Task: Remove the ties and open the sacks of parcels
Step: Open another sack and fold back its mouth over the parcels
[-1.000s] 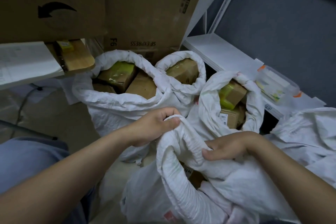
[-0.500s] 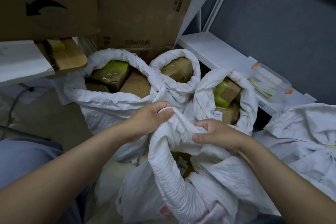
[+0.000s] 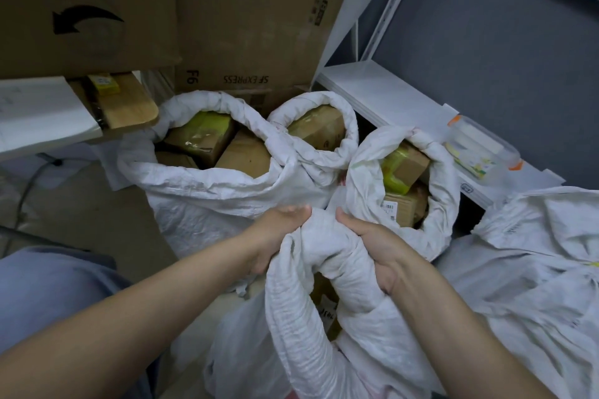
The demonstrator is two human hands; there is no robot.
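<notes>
A white woven sack point(image 3: 301, 327) stands in front of me with its mouth rolled into a thick rim. My left hand point(image 3: 275, 236) grips the rim's far left side and my right hand point(image 3: 372, 243) grips its far right side, close together. Inside the mouth brown parcels point(image 3: 324, 301) show in part. Behind it stand three open sacks with rolled rims: a large one point(image 3: 207, 197) at the left, a small one point(image 3: 324, 152) in the middle, and one point(image 3: 444, 204) at the right, all holding cardboard parcels. No tie is visible.
A crumpled white sack point(image 3: 534, 262) lies at the right. Big cardboard boxes point(image 3: 246, 16) rise behind the sacks. A white shelf point(image 3: 372, 94) carries a clear plastic container point(image 3: 479, 149). A wooden board point(image 3: 126, 104) juts out at the left. My blue-clad knee point(image 3: 42, 295) is at the lower left.
My right hand moved up and left along the rolled rim toward my left hand. The rim's far edge is now bunched between both hands.
</notes>
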